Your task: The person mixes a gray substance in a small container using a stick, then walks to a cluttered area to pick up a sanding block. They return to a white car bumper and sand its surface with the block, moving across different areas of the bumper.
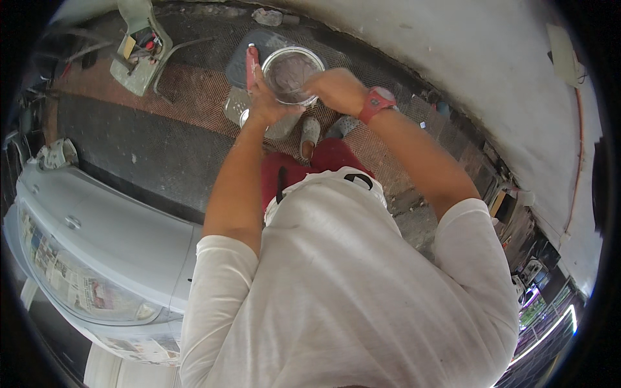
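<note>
A round can (321, 59) with a pale rim stands in front of me, holding greyish-pink paste (289, 72). On its near left side is my left hand (266, 103), closed round a slim red tube (252, 70) that points away from me with its light cap at the far end. The left fingers also lie close against the can. My right hand (335, 89) is at the can's right edge with its fingers curled in over the rim. What those fingers hold, if anything, is hidden and slightly blurred.
A dark tray-like surface (237, 67) lies under the can. At the far left stands a pale plastic chair (132, 70) bearing tools. A grey car (116, 226) with paper-covered windows is at my left. A white wall (446, 58) runs along the right.
</note>
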The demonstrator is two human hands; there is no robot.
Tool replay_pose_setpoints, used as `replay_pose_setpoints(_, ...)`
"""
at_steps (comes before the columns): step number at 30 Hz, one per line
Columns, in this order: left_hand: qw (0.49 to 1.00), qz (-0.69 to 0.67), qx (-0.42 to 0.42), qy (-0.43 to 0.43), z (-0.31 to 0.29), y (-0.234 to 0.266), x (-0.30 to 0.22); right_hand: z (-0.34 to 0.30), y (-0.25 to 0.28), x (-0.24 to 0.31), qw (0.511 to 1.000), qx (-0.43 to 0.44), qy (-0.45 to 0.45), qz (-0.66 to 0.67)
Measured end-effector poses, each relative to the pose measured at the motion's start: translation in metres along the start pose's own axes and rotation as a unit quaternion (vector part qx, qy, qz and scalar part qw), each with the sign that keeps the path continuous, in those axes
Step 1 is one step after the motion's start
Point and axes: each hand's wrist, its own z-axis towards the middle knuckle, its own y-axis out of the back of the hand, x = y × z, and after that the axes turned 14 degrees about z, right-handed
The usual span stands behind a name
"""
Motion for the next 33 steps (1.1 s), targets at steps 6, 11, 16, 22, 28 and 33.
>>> replay_pose_setpoints(6, 1.000, 0.020, -0.013, -0.011, -0.001, 0.012, -0.017, 0.030, 0.028, 0.012, 0.993, -0.097, 0.001, -0.069)
replay_pose_setpoints(11, 0.998, 0.063, -0.010, -0.013, -0.005, 0.013, -0.017, 0.037, -0.012, -0.008, 0.996, -0.042, 0.006, -0.078)
replay_pose_setpoints(16, 0.993, 0.102, 0.027, 0.059, -0.012, 0.013, -0.019, 0.007, -0.017, 0.017, 0.994, 0.075, -0.016, -0.078)
replay_pose_setpoints(22, 0.988, 0.065, 0.072, 0.118, -0.015, 0.016, -0.021, 0.033, 0.046, 0.039, 0.994, -0.037, -0.039, -0.094)
replay_pose_setpoints(28, 0.982, 0.059, 0.123, 0.133, -0.010, 0.025, -0.028, 0.042, 0.005, 0.007, 0.991, -0.042, -0.036, -0.125)
replay_pose_setpoints(33, 0.985, 0.056, 0.080, 0.139, -0.015, 0.012, -0.018, 0.010, -0.014, 0.023, 0.989, 0.081, -0.033, -0.117)
